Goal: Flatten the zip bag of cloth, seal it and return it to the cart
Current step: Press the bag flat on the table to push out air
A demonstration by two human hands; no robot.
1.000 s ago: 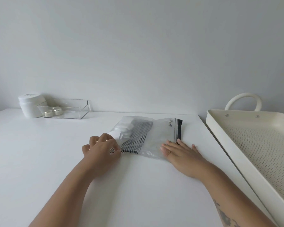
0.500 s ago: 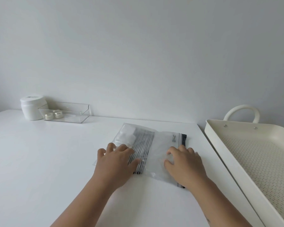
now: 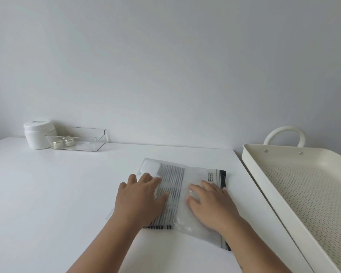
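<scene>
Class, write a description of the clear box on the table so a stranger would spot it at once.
Start at the white table, then look to its far left corner by the wall. There, beside a white lidded tub, sits a shallow open box. Unlike the opaque tub, it is see-through and holds two small jars.

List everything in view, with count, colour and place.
table: 1, white, under everything but the cart
bag: 1, clear with a dark zip strip at its right end, lying on the table near its right edge
cloth: 1, black-and-white striped, inside the bag
jar: 1, white, far left of the table by the wall
bin: 1, clear, just right of the jar
pots: 2, pale, inside the bin's left end
cart: 1, cream, perforated floor, right of the table
handle: 1, cream, on the cart's far wall
left hand: 1, flat on the bag over the cloth
right hand: 1, flat on the bag near the zip strip
</scene>
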